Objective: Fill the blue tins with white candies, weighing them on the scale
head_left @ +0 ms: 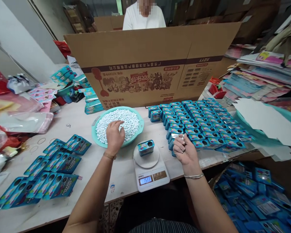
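Note:
My left hand [115, 136] reaches over a turquoise bowl [94, 133] heaped with small white tablets [126, 121]. Its thumb and fingers are apart, with the fingertips at the tablets. To the right, my right hand [186, 150] is turned palm up, its fingers curled around a few white tablets [181, 137]. Between the hands, a small blue tin [145, 147] stands on the round plate of a white digital scale [151, 181]. The scale's display is lit and seems to show 15.23. Rows of blue tins [201, 123] stand close beyond my right hand.
Several blue boxes [60, 161] stand grouped at the left. A large cardboard carton [145, 64] blocks the back, with a person [144, 17] behind it. Blue packs fill a container [259, 197] at lower right. Paper stacks [264, 81] and plastic bags [19, 119] line the sides.

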Motion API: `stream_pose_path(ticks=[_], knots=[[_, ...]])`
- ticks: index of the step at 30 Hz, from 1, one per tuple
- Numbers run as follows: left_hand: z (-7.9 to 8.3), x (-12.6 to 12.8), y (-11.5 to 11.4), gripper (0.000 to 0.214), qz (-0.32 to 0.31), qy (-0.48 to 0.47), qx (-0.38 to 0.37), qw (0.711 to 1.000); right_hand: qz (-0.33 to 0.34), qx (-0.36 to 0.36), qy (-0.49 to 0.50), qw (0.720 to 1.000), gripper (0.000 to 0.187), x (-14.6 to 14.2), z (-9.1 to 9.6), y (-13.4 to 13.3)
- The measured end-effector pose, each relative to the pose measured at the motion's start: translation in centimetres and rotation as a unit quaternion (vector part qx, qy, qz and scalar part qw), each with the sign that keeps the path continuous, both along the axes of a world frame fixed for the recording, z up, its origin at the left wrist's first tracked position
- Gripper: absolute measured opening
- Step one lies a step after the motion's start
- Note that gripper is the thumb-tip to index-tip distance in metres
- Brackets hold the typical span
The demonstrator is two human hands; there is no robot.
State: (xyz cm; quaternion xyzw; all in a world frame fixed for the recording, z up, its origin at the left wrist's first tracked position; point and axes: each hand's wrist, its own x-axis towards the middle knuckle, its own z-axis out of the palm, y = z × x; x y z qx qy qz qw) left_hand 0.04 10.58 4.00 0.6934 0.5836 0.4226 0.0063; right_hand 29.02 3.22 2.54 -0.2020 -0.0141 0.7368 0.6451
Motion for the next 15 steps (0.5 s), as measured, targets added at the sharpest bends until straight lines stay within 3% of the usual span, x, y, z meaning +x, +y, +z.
stream_pose_path(ticks=[3,6,9,12,15], knots=[[0.3,-0.4,-0.9,0.04,-0.045,0.06,-0.017,0.997,0.009,-0.004,0.021,1.0,0.017,-0.5,0.1,0.3],[0.2,2.4,-3.6,0.064,-0.151,0.121,-0.081,0.978,0.015,-0.005,0.032,0.999,0.016,-1.0,0.1,0.6],[0.3,5.6,-5.0,0.05,-0.201,0.238,-0.175,0.934,0.031,0.012,0.031,0.999,0.015,-0.9,0.0,0.6],[0.9,8.1,-3.1,0.023,-0.218,0.3,-0.199,0.907,0.022,0.023,0.033,0.999,0.015,-0.2,0.1,0.1],[1.2,10.4,1.1,0.023,-0.201,0.3,-0.175,0.916,-0.009,0.02,0.033,0.999,0.016,0.8,0.2,-0.4]])
